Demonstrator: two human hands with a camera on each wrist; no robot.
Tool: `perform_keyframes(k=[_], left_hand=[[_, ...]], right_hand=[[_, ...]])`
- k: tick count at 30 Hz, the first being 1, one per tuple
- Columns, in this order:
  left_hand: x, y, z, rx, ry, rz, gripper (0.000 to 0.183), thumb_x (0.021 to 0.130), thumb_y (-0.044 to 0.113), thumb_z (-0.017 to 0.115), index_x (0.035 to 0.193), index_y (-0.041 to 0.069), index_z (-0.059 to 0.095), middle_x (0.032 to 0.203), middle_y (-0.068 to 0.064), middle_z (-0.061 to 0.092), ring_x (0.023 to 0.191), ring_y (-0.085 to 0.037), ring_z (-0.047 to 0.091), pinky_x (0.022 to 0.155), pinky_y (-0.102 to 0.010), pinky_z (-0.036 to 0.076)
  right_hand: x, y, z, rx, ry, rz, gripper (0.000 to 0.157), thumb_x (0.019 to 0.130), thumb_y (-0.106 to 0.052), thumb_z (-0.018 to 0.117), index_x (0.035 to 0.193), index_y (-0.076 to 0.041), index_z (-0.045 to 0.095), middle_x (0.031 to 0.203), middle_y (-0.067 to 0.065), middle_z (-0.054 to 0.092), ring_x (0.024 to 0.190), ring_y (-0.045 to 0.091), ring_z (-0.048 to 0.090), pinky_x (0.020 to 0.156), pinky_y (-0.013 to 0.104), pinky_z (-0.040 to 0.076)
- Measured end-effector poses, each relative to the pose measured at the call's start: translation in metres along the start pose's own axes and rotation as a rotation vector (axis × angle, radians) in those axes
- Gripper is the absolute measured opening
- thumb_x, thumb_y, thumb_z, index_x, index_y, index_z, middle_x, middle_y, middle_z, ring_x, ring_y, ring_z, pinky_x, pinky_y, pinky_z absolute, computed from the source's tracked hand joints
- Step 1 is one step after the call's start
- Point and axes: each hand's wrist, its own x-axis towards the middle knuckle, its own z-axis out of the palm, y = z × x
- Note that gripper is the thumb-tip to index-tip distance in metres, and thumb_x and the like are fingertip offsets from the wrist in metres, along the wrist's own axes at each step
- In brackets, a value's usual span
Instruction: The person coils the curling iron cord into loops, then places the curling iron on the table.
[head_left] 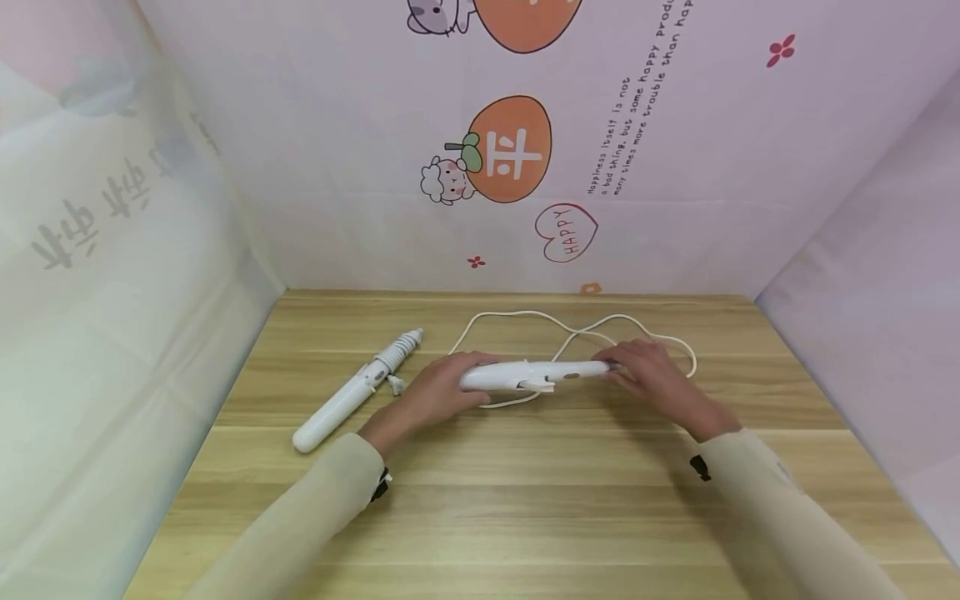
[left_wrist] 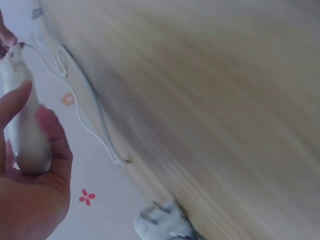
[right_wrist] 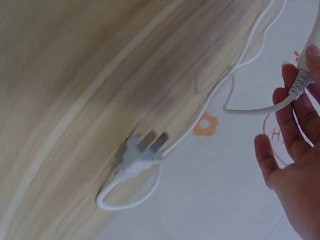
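Observation:
A white corded curling iron [head_left: 498, 375] is held level above the wooden table, a small flap sticking out of its near side. My left hand [head_left: 442, 390] wraps its thick rounded end; in the left wrist view thumb and fingers curl about the white body [left_wrist: 30, 127]. At the thin end, my right hand [head_left: 651, 377] pinches the part near the ribbed cord sleeve [right_wrist: 300, 84]. A second white wand [head_left: 341, 410] with a ribbed, tapering end lies on the table beside my left hand.
The white cord [head_left: 517, 313] loops over the table [head_left: 540, 500] behind the held iron. A two-pronged plug [right_wrist: 140, 159] rests near the back edge. A small white piece [head_left: 396, 385] lies beside the second wand. Printed cloth walls [head_left: 360, 167] enclose the table's back and sides.

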Motion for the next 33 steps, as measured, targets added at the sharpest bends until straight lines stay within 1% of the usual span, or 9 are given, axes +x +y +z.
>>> perform_keyframes(k=[5, 9, 14, 17, 21, 24, 26, 28, 33], left_hand=[[-0.011, -0.006, -0.007, 0.028, 0.016, 0.009, 0.059, 0.098, 0.027, 0.084, 0.154, 0.025, 0.064, 0.155, 0.001, 0.066, 0.141, -0.025, 0.062, 0.117, -0.05, 0.049], [-0.02, -0.012, -0.015, 0.051, 0.012, 0.032, 0.059, 0.099, 0.035, 0.083, 0.155, 0.028, 0.063, 0.154, 0.004, 0.067, 0.139, -0.021, 0.063, 0.114, -0.048, 0.051], [-0.032, -0.016, -0.028, 0.044, 0.01, 0.048, 0.059, 0.098, 0.038, 0.084, 0.153, 0.029, 0.065, 0.149, 0.006, 0.07, 0.127, -0.016, 0.067, 0.104, -0.044, 0.055], [-0.04, -0.017, -0.035, 0.061, 0.036, 0.056, 0.058, 0.096, 0.039, 0.086, 0.15, 0.03, 0.068, 0.145, 0.005, 0.073, 0.121, -0.015, 0.069, 0.098, -0.043, 0.056], [-0.05, -0.018, -0.042, 0.098, 0.098, 0.125, 0.056, 0.094, 0.04, 0.087, 0.147, 0.031, 0.071, 0.139, 0.004, 0.076, 0.117, -0.013, 0.073, 0.094, -0.04, 0.058], [-0.055, -0.021, -0.046, 0.096, 0.136, 0.192, 0.055, 0.093, 0.039, 0.089, 0.144, 0.029, 0.073, 0.135, 0.003, 0.078, 0.108, -0.011, 0.074, 0.089, -0.037, 0.059], [-0.058, -0.022, -0.049, 0.089, 0.143, 0.216, 0.056, 0.091, 0.038, 0.09, 0.144, 0.029, 0.073, 0.134, 0.003, 0.079, 0.102, -0.01, 0.073, 0.086, -0.035, 0.059], [-0.061, -0.024, -0.053, 0.086, 0.138, 0.234, 0.058, 0.09, 0.036, 0.091, 0.145, 0.028, 0.072, 0.135, 0.004, 0.078, 0.101, -0.009, 0.073, 0.087, -0.035, 0.059], [-0.069, -0.026, -0.062, 0.077, 0.117, 0.264, 0.059, 0.089, 0.031, 0.092, 0.145, 0.025, 0.073, 0.138, 0.005, 0.077, 0.113, -0.01, 0.075, 0.093, -0.036, 0.06]], right_hand=[[0.004, -0.012, 0.001, 0.051, -0.016, -0.027, 0.036, 0.083, -0.001, 0.088, 0.118, -0.006, 0.078, 0.097, 0.002, 0.077, 0.087, 0.023, 0.068, 0.08, 0.048, 0.051], [0.007, -0.022, 0.001, 0.081, -0.029, -0.005, 0.034, 0.088, -0.003, 0.086, 0.12, -0.007, 0.078, 0.096, -0.002, 0.074, 0.09, 0.019, 0.066, 0.084, 0.05, 0.052], [0.013, -0.033, 0.0, 0.118, -0.021, 0.001, 0.035, 0.089, -0.004, 0.085, 0.123, -0.01, 0.08, 0.097, -0.003, 0.072, 0.092, 0.015, 0.063, 0.081, 0.044, 0.053], [0.017, -0.04, -0.001, 0.131, -0.02, 0.001, 0.034, 0.09, -0.006, 0.085, 0.123, -0.011, 0.08, 0.1, -0.002, 0.073, 0.092, 0.012, 0.062, 0.077, 0.039, 0.053], [0.02, -0.047, -0.002, 0.169, -0.042, 0.028, 0.03, 0.094, -0.008, 0.083, 0.124, -0.012, 0.08, 0.102, -0.003, 0.073, 0.09, 0.009, 0.061, 0.075, 0.034, 0.053], [0.022, -0.053, -0.002, 0.215, -0.055, 0.052, 0.027, 0.096, -0.007, 0.081, 0.123, -0.012, 0.079, 0.103, -0.005, 0.073, 0.091, 0.006, 0.06, 0.077, 0.032, 0.053], [0.023, -0.056, -0.002, 0.243, -0.056, 0.055, 0.026, 0.096, -0.006, 0.081, 0.122, -0.011, 0.079, 0.102, -0.006, 0.072, 0.091, 0.004, 0.059, 0.077, 0.031, 0.053], [0.025, -0.059, -0.002, 0.265, -0.052, 0.046, 0.025, 0.097, -0.006, 0.08, 0.121, -0.01, 0.079, 0.102, -0.005, 0.072, 0.09, 0.003, 0.059, 0.076, 0.03, 0.053], [0.028, -0.066, 0.0, 0.299, -0.039, 0.049, 0.024, 0.098, -0.006, 0.079, 0.122, -0.009, 0.079, 0.103, -0.003, 0.074, 0.089, 0.003, 0.059, 0.073, 0.033, 0.055]])
